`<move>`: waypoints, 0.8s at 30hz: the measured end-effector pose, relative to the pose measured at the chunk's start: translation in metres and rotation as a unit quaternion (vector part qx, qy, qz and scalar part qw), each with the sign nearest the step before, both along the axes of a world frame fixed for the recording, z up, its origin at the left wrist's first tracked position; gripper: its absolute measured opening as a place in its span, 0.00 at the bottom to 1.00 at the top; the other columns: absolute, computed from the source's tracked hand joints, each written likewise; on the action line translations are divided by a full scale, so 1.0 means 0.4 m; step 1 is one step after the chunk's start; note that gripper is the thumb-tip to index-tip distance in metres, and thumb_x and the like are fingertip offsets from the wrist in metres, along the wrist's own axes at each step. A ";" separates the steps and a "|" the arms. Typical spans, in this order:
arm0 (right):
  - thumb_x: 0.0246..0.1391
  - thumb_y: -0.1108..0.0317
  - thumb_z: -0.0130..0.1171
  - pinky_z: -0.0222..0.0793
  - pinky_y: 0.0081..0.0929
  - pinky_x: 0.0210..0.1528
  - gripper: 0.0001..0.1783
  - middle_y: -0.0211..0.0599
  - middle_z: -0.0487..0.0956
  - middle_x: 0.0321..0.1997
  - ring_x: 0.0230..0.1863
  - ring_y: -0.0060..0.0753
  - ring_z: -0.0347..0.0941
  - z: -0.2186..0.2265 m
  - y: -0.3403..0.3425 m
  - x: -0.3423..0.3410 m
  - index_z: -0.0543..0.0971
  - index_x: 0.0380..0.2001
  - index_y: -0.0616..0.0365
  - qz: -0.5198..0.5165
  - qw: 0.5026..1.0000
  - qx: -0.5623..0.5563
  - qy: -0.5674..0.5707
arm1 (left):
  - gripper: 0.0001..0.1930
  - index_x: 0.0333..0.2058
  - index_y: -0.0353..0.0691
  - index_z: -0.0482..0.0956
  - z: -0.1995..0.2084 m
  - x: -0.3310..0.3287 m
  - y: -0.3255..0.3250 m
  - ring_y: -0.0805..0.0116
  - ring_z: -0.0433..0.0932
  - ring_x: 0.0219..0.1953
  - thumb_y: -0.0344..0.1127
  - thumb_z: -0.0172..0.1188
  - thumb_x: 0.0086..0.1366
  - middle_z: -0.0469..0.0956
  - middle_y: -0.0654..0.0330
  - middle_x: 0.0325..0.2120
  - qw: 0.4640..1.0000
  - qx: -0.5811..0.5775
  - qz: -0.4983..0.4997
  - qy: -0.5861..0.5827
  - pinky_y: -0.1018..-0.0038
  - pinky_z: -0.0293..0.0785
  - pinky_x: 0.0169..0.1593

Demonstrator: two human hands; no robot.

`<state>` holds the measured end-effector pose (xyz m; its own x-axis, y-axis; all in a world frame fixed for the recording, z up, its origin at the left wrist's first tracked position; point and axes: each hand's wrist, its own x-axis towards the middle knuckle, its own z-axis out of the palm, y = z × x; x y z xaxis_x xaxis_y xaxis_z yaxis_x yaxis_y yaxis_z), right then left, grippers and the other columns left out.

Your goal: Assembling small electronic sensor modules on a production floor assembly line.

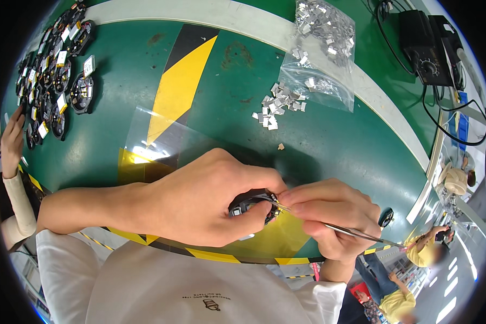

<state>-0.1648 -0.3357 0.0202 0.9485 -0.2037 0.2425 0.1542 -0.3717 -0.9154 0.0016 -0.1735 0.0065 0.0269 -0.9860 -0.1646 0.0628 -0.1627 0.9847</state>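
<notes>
white shirt (162,286) lies nearest my lens, along the near edge of the green table (119,81). from my remote seat i log both hands over that edge, right of its middle.

left hand (216,194): fingers curled, thumb and forefinger closed about a round black device (246,204). i see only part of its dark rim and inner parts; the grip hides the rest.

right hand (337,216): thumb and fingers pinched together on metal tweezers (356,233), their rear end pointing toward the table's right end. the front end is at the device's right side; i cannot tell whether the tips grip anything.

far left corner: a crowd of similar black devices (62,78), many with small white or yellow blocks. a co-worker's hand (12,143) is beside them at the left edge; contact unclear.

a yellow-and-black band (175,92) runs in from the far edge. a clear sheet (137,137) lies near its lower part, just beyond the left forearm.

toward the far right corner: a clear bag (325,32) of small silvery pieces lies across the pale strip (243,13); a loose pile (278,102) of like pieces sits just below it. one small tan piece (281,146) lies apart, between pile and hands.

near right corner: a small black part (386,217), beside the right hand.
</notes>
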 end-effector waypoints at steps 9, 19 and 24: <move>0.64 0.58 0.62 0.81 0.29 0.31 0.20 0.56 0.83 0.33 0.31 0.40 0.84 0.007 0.025 -0.016 0.80 0.35 0.69 -0.142 0.979 0.143 -0.025 | 0.08 0.36 0.36 0.80 -0.004 -0.002 0.008 0.73 0.74 0.18 0.22 0.56 0.58 0.81 0.61 0.23 0.999 -0.006 0.002 0.032 0.75 0.69 0.24; 0.68 0.60 0.55 0.80 0.27 0.30 0.19 0.55 0.82 0.33 0.28 0.37 0.82 -0.062 0.005 -0.054 0.76 0.37 0.70 -0.188 0.973 0.023 -0.132 | 0.10 0.36 0.37 0.82 -0.010 -0.019 0.007 0.79 0.75 0.20 0.19 0.54 0.59 0.84 0.64 0.28 0.999 -0.038 -0.012 0.003 0.79 0.68 0.24; 0.67 0.62 0.56 0.77 0.25 0.29 0.15 0.50 0.83 0.32 0.28 0.34 0.81 -0.068 -0.008 -0.064 0.77 0.37 0.66 -0.208 0.965 -0.075 -0.142 | 0.11 0.40 0.38 0.81 -0.007 -0.016 -0.005 0.79 0.75 0.21 0.20 0.53 0.64 0.84 0.65 0.30 0.999 -0.012 -0.047 -0.008 0.79 0.68 0.25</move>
<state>-0.1903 -0.3387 -0.0071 0.6842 -0.4938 0.5367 0.1995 -0.5811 -0.7890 -0.0047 -0.1754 0.0037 -0.0637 -0.9881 -0.1403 0.0328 -0.1426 0.9892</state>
